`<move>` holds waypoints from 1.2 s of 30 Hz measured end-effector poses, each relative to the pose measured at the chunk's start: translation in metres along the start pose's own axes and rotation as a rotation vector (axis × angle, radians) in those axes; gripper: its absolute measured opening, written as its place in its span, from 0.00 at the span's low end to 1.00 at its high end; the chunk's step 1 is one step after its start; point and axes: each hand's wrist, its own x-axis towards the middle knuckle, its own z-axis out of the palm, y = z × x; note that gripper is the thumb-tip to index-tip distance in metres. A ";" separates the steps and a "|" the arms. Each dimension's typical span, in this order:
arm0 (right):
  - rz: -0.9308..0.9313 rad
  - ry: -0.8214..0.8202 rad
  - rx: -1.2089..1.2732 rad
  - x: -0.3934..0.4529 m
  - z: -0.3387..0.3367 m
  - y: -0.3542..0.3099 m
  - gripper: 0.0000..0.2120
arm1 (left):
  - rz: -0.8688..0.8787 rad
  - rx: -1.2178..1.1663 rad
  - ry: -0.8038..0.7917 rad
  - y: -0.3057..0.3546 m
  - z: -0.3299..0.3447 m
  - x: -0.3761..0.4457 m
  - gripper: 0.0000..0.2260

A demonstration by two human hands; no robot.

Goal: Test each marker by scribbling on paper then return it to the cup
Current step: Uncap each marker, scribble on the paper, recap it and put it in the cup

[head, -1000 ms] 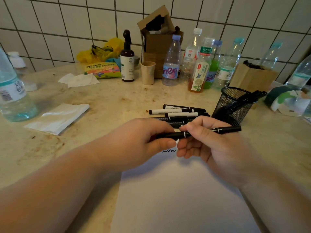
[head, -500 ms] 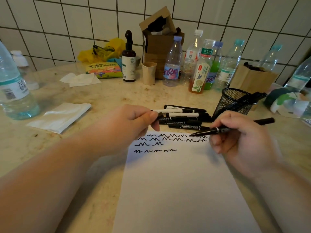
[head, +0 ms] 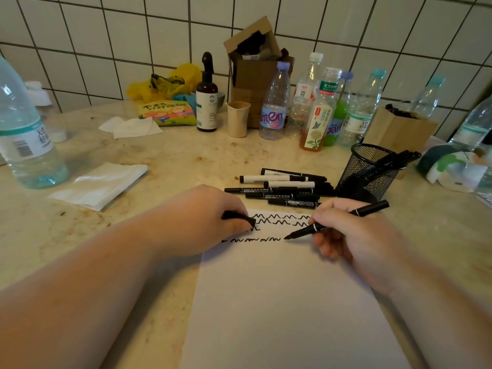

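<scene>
A white sheet of paper (head: 287, 302) lies in front of me with rows of black squiggles near its top edge. My right hand (head: 354, 241) holds an uncapped black marker (head: 332, 222), its tip touching the paper at the end of the lowest squiggle row. My left hand (head: 210, 222) rests on the paper's top left corner, gripping the black marker cap (head: 239, 217). Several black and white markers (head: 285, 187) lie in a pile behind the paper. The black mesh cup (head: 370, 171) stands to their right with markers leaning out of it.
Several plastic bottles (head: 274, 102) line the tiled wall, with a brown cardboard box (head: 255, 70), a dark spray bottle (head: 207, 97) and a beige cup (head: 237, 118). A large water bottle (head: 24, 134) stands far left, a folded white tissue (head: 98, 185) beside it.
The two hands pulled the cap off the marker and moved apart. The right hand then lowered the tip onto the paper; the left hand settled on the paper's corner with the cap.
</scene>
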 end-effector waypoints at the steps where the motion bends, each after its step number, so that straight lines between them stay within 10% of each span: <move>1: -0.001 0.007 -0.006 0.000 0.001 0.001 0.13 | 0.001 -0.002 0.001 0.000 0.000 0.000 0.10; 23: 0.039 0.149 -0.077 0.005 -0.004 0.003 0.12 | 0.010 -0.026 0.009 -0.003 0.002 0.001 0.09; 36: 0.008 -0.012 0.395 0.002 -0.004 -0.008 0.11 | 0.026 -0.042 0.048 0.006 0.001 0.000 0.10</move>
